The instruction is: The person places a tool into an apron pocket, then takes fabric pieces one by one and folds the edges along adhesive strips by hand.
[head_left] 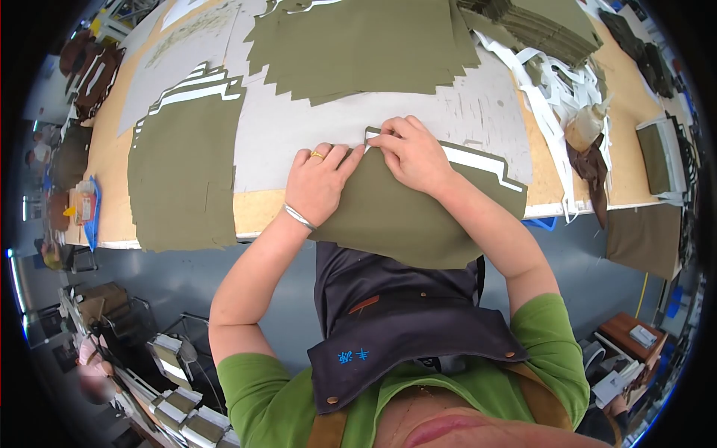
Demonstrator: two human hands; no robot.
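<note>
An olive fabric panel (418, 216) lies over the table's front edge, its lower part hanging down against the apron. Along its stepped upper edge runs a white strip (478, 164). My left hand (321, 183), with a yellow ring and a silver bangle, grips the panel's top edge, thumb and index finger pressed close to the corner. Just beside it, my right hand (414, 153) pinches the end of the white strip at that corner. The fingertips of both hands nearly meet there, and they partly cover the corner.
On the left sits a stack of olive panels (187, 172) with white strips. A larger olive stack (358, 52) is at the back. Tangled white strips (549, 82), a plastic bottle (586, 127) and a brown cloth (590, 175) lie on the right.
</note>
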